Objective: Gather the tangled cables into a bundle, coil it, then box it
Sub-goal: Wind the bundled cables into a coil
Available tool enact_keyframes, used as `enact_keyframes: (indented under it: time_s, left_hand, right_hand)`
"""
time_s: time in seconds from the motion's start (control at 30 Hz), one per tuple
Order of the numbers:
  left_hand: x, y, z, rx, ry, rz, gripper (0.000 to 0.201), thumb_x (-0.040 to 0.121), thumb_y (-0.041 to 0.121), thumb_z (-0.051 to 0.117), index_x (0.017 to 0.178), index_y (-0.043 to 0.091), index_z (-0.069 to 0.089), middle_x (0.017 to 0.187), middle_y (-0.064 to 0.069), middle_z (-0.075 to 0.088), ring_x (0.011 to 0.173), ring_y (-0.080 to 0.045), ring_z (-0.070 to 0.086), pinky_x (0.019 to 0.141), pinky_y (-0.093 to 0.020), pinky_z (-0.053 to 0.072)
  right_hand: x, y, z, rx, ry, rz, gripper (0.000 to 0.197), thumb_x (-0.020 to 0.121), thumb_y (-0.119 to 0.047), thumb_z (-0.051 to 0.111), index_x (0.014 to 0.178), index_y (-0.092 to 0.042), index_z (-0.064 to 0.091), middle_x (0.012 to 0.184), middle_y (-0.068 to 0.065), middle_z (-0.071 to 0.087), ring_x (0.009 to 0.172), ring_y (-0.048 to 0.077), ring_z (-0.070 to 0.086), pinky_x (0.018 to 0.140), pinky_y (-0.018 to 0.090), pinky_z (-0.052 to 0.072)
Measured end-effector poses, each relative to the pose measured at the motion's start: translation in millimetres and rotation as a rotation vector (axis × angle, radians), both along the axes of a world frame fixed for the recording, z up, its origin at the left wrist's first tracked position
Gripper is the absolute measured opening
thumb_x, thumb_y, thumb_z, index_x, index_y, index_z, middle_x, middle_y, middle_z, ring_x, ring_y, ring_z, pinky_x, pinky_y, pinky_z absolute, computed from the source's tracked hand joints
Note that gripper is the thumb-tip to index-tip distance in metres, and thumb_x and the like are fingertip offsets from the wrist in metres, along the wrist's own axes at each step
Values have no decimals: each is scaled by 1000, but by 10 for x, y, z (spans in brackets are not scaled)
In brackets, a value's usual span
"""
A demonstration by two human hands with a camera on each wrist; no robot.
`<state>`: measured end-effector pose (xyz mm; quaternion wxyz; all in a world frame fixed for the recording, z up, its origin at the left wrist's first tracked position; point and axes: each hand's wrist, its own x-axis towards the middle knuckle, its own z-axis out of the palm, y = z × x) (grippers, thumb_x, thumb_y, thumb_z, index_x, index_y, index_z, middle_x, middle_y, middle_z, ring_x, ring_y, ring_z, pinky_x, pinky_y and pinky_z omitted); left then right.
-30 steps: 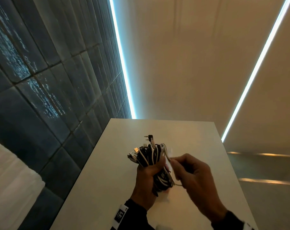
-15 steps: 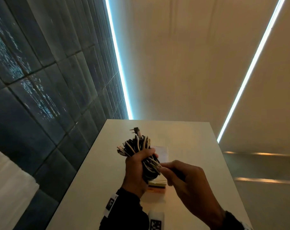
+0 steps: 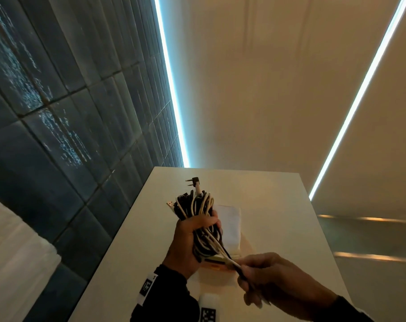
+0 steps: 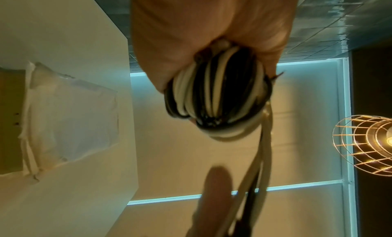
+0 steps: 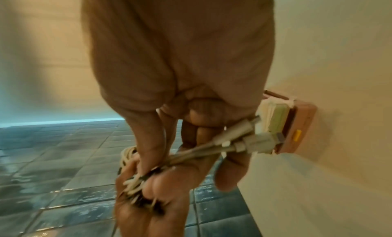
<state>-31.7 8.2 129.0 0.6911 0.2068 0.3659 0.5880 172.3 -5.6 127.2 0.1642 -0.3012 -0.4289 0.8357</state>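
Head view had the fat bundle of black and white cables up in the air over the white tabletop, plug ends poking out the top. The left hand was wrapped tight around the bundle's middle, fingers fully curled. The right hand was lower and nearer the body, pinching a few loose white tails that ran out of the bundle's bottom, pulled fairly taut. The right wrist view showed the connector ends sticking out past its fingers.

Handling-wise I'd guess it was light but springy: soft cords that want to uncoil, smooth jackets that slip past each other. So I'd squeeze around the waist like the left hand did, and hold the tails close to the bundle, not by the plugs, or they'd just flop.

Behind the bundle on the table sat a white plastic bag over a brown cardboard box, so boxing wasn't done yet.

Compared to half a second before, the right hand had dropped down and back from right beside the left fist, drawing the tails out longer. The left hand's grip on the bundle looked about the same.
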Motion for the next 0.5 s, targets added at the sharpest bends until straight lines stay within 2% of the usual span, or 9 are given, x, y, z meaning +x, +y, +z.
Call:
enact_keyframes:
  time_s: [0.07,0.13,0.23,0.3,0.33,0.4,0.47,0.5]
  left_hand:
    - [-46,-54,49,17,10,-117,33,57,3,72,87,1,58,75,-12,53,61,-24,58,54,-30,51]
    - [-67,-120,109,47,71,-238,26,60,2,71,83,0,59,73,-13,54,61,-24,58,56,-30,50]
    - [-12,-178,104,51,323,-299,21,64,1,70,85,2,66,77,-17,59,69,-28,60,65,-35,50]
    - [67,-196,76,33,432,-285,26,64,1,71,90,-1,69,83,-22,62,79,-32,63,74,-41,53]
    - [110,-213,74,28,444,-291,31,64,2,73,94,-3,69,88,-28,62,84,-35,64,82,-48,55]
    - [175,-250,85,16,411,-304,38,66,3,73,103,-3,69,99,-32,64,94,-42,64,95,-63,46]
    - [198,-285,104,14,367,-313,35,71,3,69,106,1,70,99,-26,68,93,-39,65,98,-59,45]
    - [194,-294,103,23,359,-317,34,72,2,68,105,0,70,95,-23,69,89,-36,65,94,-54,47]
  right_hand:
    - [64,61,10,35,-74,9,27,86,-11,67,110,2,69,78,15,62,61,20,58,64,32,42]
    - [102,132,109,246,-266,8,16,86,-12,69,98,-3,75,76,13,67,60,17,58,52,24,39]
    - [75,237,302,581,-461,-43,6,83,-11,72,86,-9,76,73,7,72,59,14,60,50,22,45]
    - [-6,260,410,754,-504,-112,3,80,-9,74,82,-9,72,72,6,72,57,12,62,51,20,47]
    - [-51,260,441,823,-516,-146,5,79,-7,75,80,-9,70,71,5,72,56,11,62,52,18,47]
    - [-114,253,472,908,-508,-215,9,77,-3,75,76,-8,69,69,4,71,56,9,62,52,16,47]
    - [-137,249,470,894,-452,-283,10,77,0,74,74,-7,67,67,3,71,56,8,63,52,15,46]
    - [-140,246,461,862,-425,-306,10,77,0,74,74,-5,67,66,3,71,56,8,63,51,14,46]
